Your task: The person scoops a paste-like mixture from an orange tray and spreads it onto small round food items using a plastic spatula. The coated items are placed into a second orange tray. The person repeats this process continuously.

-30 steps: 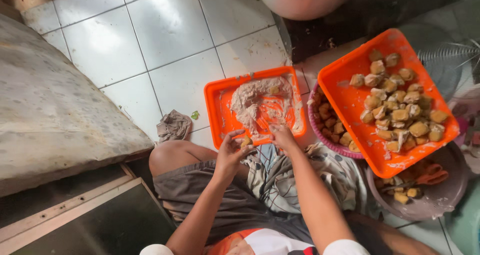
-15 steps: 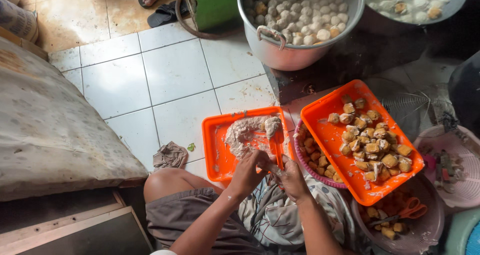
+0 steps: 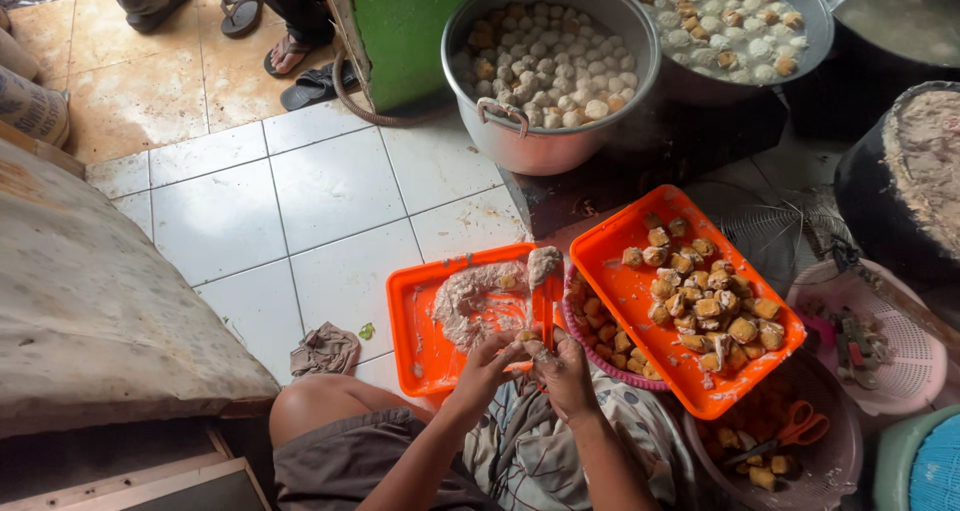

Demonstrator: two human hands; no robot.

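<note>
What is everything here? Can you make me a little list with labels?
place: tiled floor, person seated low
left hand: at the near edge of the small orange tray, on a small food piece
right hand: touching the same piece, holds a thin orange tool with paste on it
small tray: pale paste
big orange tray: brown fried pieces
metal pot: pale balls
pink basket: right side

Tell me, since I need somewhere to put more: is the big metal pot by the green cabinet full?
Nearly full: pale balls heap almost to the rim of the pot.
</note>
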